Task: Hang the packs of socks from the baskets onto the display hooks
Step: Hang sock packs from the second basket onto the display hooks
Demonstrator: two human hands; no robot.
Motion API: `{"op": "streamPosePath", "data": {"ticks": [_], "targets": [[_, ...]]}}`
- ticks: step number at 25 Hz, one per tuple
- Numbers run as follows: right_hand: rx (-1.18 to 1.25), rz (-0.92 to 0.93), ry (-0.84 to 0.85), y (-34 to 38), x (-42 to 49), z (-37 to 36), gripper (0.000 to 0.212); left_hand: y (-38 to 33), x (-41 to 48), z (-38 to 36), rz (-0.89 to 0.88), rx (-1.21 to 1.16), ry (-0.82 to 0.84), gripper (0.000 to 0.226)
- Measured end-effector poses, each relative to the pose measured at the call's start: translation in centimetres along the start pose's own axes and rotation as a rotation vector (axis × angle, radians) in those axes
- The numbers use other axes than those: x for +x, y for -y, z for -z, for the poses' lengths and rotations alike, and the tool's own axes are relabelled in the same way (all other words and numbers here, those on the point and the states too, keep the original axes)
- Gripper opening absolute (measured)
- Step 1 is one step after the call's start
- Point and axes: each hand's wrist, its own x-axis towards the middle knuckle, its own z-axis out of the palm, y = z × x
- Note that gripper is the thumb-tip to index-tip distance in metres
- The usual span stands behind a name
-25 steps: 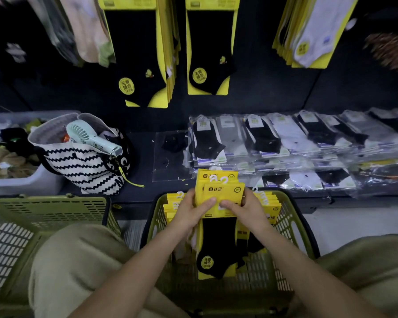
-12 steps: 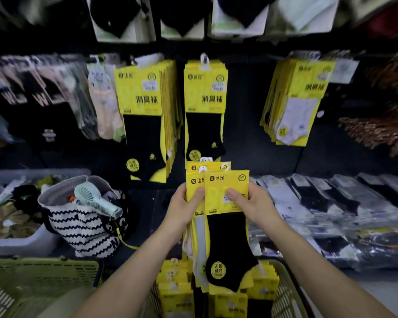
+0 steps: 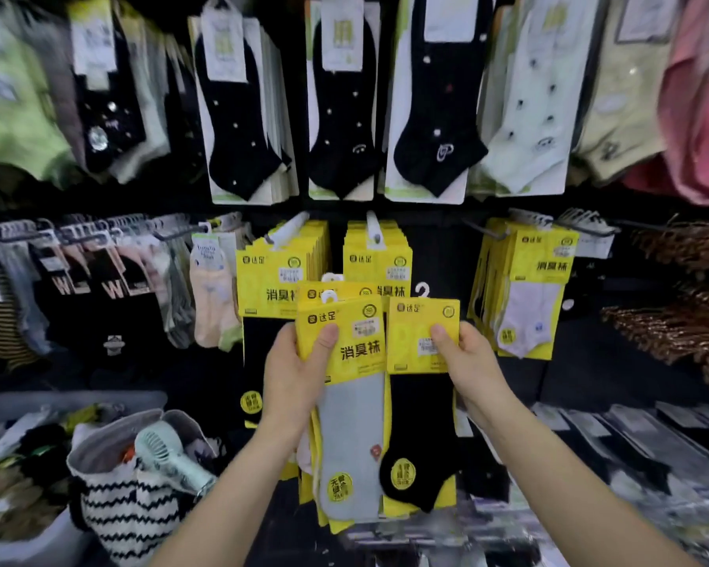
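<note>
Dim, dark-backed shop light, motion blur and wide-angle stretching toward the edges

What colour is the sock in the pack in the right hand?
The sock is black, best seen in the head view.

Can't count the packs (image 3: 324, 289) stacked behind the grey-sock pack (image 3: 351, 423), and the fingers of the left hand (image 3: 293, 378) are tucked back there too. Small print on the black-sock pack (image 3: 422, 423) is mush. Top-left hanging socks (image 3: 21, 108) are smeared, and the grey bin (image 3: 37, 542) runs off the left edge.
</note>
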Motion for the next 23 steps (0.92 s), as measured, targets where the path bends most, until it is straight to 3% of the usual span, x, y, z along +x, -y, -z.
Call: {"op": "streamPosePath", "data": {"ticks": [4,8,12,16,18,20,23], "targets": [[0.020,0.041,-0.040,3.3,3.5,-1.8,0.016,-1.8,2.5,2.5,-0.103,-0.007,-0.080,0.032],[-0.126,0.089,-0.062,4.9,5.8,-3.7,0.012,-2.5,3.9,4.6,-0.150,0.017,-0.134,0.004],[-0.235,0.081,-0.085,4.7,6.4,-5.0,0.014,-2.3,4.3,5.7,-0.093,0.011,-0.164,0.023],[-0.276,0.119,-0.104,4.8,6.6,-5.4,0.012,-2.2,4.6,4.3,-0.118,-0.005,-0.077,0.010],[-0.294,0.131,-0.089,4.8,6.5,-5.6,0.013,-2.0,4.9,3.5,-0.113,0.002,-0.059,0.027],[-0.367,0.103,-0.074,4.7,6.1,-5.7,0.020,-1.8,5.1,2.8,-0.064,-0.041,-0.046,0.035],[-0.465,0.078,-0.117,4.5,5.3,-5.1,0.032,-2.0,5.1,2.0,-0.005,-0.085,-0.061,0.028]]}}
